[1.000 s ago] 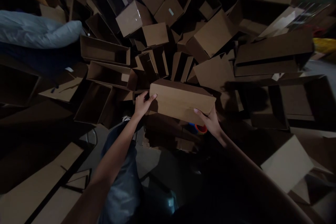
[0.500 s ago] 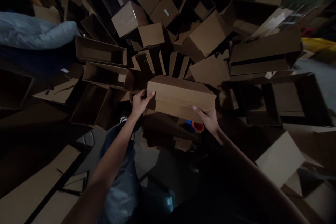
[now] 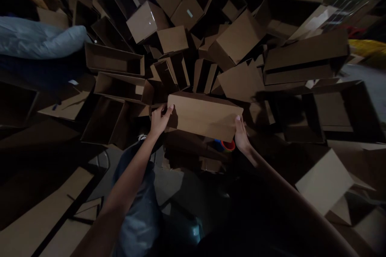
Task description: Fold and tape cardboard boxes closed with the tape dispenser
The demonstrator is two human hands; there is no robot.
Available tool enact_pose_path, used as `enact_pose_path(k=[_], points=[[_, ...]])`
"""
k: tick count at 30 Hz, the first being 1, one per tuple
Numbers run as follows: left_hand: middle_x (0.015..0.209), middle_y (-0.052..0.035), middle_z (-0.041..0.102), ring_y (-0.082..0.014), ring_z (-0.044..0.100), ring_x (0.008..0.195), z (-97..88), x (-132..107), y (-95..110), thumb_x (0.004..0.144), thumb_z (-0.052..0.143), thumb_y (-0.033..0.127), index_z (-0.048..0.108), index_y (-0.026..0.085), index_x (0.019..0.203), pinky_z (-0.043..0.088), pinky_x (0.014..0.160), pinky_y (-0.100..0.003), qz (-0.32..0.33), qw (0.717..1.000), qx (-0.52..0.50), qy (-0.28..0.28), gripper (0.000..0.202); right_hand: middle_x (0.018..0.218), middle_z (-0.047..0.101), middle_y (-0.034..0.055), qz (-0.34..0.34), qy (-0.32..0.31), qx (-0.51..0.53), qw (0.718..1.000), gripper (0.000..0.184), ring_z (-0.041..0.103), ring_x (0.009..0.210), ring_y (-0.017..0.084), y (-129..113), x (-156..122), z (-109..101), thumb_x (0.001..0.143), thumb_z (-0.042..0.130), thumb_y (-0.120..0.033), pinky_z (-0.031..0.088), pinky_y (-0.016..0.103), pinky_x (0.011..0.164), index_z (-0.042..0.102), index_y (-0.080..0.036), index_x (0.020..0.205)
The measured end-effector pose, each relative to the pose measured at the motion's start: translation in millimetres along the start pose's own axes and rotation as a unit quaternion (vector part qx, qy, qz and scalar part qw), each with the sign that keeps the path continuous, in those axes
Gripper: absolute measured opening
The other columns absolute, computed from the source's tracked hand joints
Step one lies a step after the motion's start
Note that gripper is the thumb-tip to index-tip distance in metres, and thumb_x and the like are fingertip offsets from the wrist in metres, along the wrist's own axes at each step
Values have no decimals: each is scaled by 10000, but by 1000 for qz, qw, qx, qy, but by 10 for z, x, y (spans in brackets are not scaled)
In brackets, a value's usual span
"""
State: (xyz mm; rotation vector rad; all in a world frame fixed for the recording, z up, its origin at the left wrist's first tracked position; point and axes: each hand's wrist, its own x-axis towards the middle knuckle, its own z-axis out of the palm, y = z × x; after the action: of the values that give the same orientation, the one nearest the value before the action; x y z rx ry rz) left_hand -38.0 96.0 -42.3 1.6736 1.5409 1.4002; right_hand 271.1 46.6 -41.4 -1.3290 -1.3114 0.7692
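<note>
- Overall, a heap of open cardboard boxes (image 3: pixel 238 40) lies all around, unsorted, with flattened cardboard sheets (image 3: pixel 51 209) at lower left.
- One cardboard box (image 3: pixel 205 115) is held in front of the heap, gripped between both hands.
- Left hand (image 3: pixel 159 120) clasps one end; right hand (image 3: pixel 241 136) grasps the other.
- Just below, a red cup (image 3: pixel 228 145) shows.

The carton I hold (image 3: pixel 205 115) is matt brown corrugated cardboard, smooth-faced and unprinted. The surrounding cartons (image 3: pixel 241 80) are the same matt board; one toward the far side carries a glossy strip of clear tape (image 3: pixel 151 17). Far left, a pale blue-grey bag (image 3: pixel 39 39) looks soft, though cloth or plastic I cannot tell. Just below my carton, a red-rimmed cup (image 3: pixel 228 145) looks like smooth plastic.
</note>
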Motion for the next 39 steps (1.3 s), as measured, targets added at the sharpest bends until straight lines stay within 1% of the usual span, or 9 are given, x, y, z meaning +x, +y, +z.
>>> enact_pose_path(k=[3,6,9,14,18,22,27,33,39], points=[[976,-93,727,-271,681,920,34,-27,13,821,680,551,661,182,1013,512,792,-350,-8,999,32,-22,417,1469,522,66,-12,-33,5,999,742,411,1417,302,-27,-15,33,854,523,-710,338,503,1178,390,-334,1480],[1131,-141,665,-322,633,1085,97,-41,4,698,793,560,595,163,1106,500,915,-421,-11,999,43,-24,603,1483,491,82,-45,-71,13,996,926,456,1375,289,-32,-42,90,767,722,-598,317,495,1192,277,-318,1529],[1223,-155,591,-345,575,1188,160,-48,-25,594,866,551,520,168,1173,480,978,-457,-15,999,32,-11,776,1473,488,98,-57,-79,19,995,1032,464,1362,278,16,-59,148,724,788,-532,336,493,1181,204,-304,1544],[1185,-128,569,-347,576,1183,190,-59,-73,526,904,541,433,199,1119,494,970,-478,-60,998,14,-28,831,1420,534,102,-46,-80,11,996,974,471,1357,273,140,-68,208,757,770,-495,335,497,1182,216,-293,1532],[1160,-102,565,-340,581,1177,180,-63,-90,510,918,511,400,220,1061,492,979,-491,-62,997,-2,-42,810,1432,520,103,-39,-82,21,996,971,488,1340,281,193,-54,207,754,768,-499,360,513,1165,219,-296,1530],[1128,-98,571,-337,590,1161,192,-72,-73,499,928,457,381,224,1022,501,966,-485,-84,995,-13,-51,792,1473,479,111,-53,-83,6,995,981,416,1400,289,159,-34,178,759,764,-486,322,526,1186,204,-290,1541],[1185,-117,561,-329,563,1216,219,-92,-57,526,912,450,357,224,1041,467,1019,-476,-102,993,-2,-59,790,1528,420,106,-69,-70,-12,995,1008,378,1428,295,107,-29,162,760,751,-490,270,551,1209,162,-297,1555],[1170,-124,585,-341,589,1184,208,-112,26,540,908,460,377,219,1042,473,1005,-497,-126,989,24,-70,770,1555,378,109,-67,-78,-11,995,1016,335,1453,303,100,-42,139,765,746,-463,274,554,1209,144,-297,1566],[1141,-125,619,-345,602,1179,192,-108,79,559,903,439,413,210,1069,479,992,-483,-122,990,29,-69,743,1552,385,108,-69,-74,-11,995,1025,333,1452,305,65,-38,113,761,748,-485,277,549,1208,141,-298,1566]])
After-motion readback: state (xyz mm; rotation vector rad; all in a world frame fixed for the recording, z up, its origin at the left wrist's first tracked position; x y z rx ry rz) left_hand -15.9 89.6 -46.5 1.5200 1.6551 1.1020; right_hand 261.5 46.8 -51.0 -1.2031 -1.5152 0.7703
